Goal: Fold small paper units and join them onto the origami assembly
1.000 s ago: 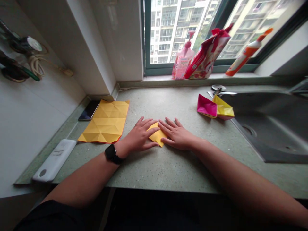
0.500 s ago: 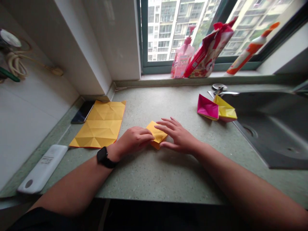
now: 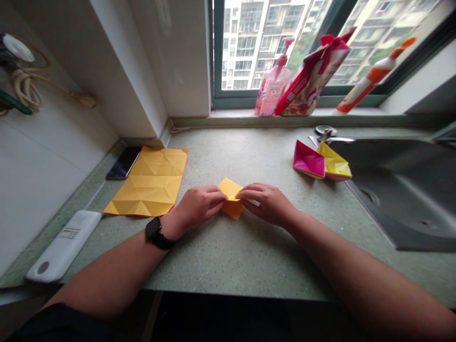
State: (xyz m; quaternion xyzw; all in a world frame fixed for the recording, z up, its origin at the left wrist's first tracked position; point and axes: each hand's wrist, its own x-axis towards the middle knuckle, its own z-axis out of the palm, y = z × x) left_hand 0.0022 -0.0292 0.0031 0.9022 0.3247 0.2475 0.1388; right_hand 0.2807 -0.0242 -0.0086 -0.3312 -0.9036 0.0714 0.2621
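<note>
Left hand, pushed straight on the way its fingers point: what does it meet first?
The left hand is touching the folded yellow paper; straight beyond, it would likely meet the right hand, whose fingertips face it.

Print on the red pouch and white remote is illegible.

yellow folded paper, speckled green counter

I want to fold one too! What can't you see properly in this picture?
Head view only.
Folded yellow paper: its middle crease, covered by fingertips of the left hand and right hand.
Green handle: cut off by the left edge.
Sink: cut off by the right edge.
Pink bottle: label too blurred to read.
</note>
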